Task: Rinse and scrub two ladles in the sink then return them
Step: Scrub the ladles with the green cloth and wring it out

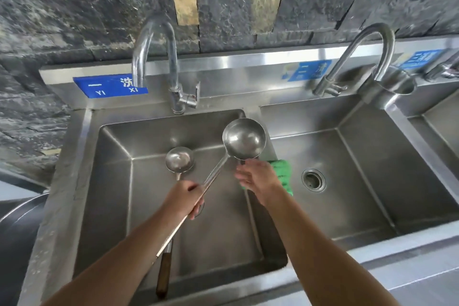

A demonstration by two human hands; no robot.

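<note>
Over the left sink basin [111, 181] my left hand [183, 197] grips the handles of two steel ladles together. The large ladle [244, 138] has its bowl raised over the divider between the basins. The small ladle [179, 162] has its bowl lower, over the left basin, and its brown wooden handle end [163, 273] points down toward the front edge. My right hand [257, 177] hovers just below the large bowl with its fingers spread and relaxed, holding nothing. A green scrub cloth [283, 175] lies on the divider, partly hidden behind that hand.
The left faucet [154, 62] arches over the left basin; no water shows. A second faucet [367, 57] stands over the right basin with its drain [313, 179]. A metal cup [395, 84] sits on the back ledge. A large steel bowl rim [17, 208] is at far left.
</note>
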